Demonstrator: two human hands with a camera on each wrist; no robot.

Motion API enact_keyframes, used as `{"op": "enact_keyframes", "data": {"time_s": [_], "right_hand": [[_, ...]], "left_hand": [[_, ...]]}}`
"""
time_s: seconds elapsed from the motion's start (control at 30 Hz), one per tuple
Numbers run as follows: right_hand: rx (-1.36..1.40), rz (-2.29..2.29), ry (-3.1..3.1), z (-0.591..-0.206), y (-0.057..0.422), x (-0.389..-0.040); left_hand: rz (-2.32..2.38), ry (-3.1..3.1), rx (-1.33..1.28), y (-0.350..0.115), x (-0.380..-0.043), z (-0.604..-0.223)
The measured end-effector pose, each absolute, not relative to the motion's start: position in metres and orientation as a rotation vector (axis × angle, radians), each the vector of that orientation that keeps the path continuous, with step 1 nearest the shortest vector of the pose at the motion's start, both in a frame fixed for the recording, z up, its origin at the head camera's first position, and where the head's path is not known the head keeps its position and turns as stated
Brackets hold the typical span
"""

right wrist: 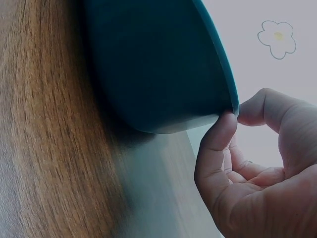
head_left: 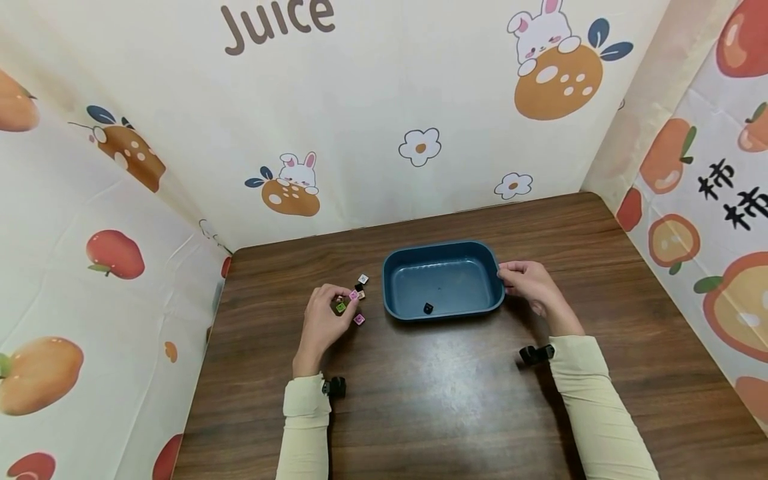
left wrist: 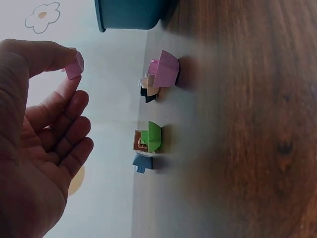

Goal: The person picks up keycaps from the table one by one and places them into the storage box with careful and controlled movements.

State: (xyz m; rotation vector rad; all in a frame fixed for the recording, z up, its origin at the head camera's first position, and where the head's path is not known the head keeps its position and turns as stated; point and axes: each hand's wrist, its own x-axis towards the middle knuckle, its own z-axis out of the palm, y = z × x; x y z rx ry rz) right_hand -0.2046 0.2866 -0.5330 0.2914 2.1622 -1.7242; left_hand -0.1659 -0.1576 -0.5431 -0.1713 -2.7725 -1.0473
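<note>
My left hand [head_left: 324, 320] pinches a small pink block [left wrist: 75, 66] between thumb and index finger, held above the table; its other fingers are loosely bent. Below and around that hand lie a second pink block [left wrist: 167, 70] with a raised stud, a green block [head_left: 341, 307], a white block [head_left: 363, 279], a beige block [head_left: 361, 295] and a black block [head_left: 359, 287]. My right hand [head_left: 533, 288] pinches the right-end rim of a dark blue tray [right wrist: 158, 64] between thumb and fingers. One black block [head_left: 428, 308] lies inside the tray near its front wall.
The brown wooden table [head_left: 444, 400] carries everything. Behind it hangs a cream printed curtain [head_left: 360, 100], with more printed cloth [head_left: 714, 220] along the right and left sides. The tray stands between the two hands, right of the loose blocks.
</note>
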Motion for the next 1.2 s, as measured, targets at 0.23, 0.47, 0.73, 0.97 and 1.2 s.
{"op": "enact_keyframes", "data": {"time_s": [0.23,0.47,0.73,0.97,1.2], "right_hand": [[0.288,-1.741,2.160,-0.533,0.286,-0.204],[0.266,-1.768,2.141,-0.537,0.288,-0.205],[0.203,-1.742,2.132,-0.539,0.291,-0.207],[0.133,-1.714,2.081,-0.539,0.297,-0.213],[0.109,-1.720,2.042,-0.539,0.300,-0.216]], "left_hand": [[-1.073,-2.773,-0.173,-0.156,-0.167,-0.540],[-1.080,-2.767,-0.199,-0.154,-0.169,-0.536],[-1.066,-2.758,-0.174,-0.154,-0.170,-0.532],[-1.073,-2.740,-0.179,-0.150,-0.174,-0.525],[-1.085,-2.717,-0.170,-0.147,-0.175,-0.524]]}}
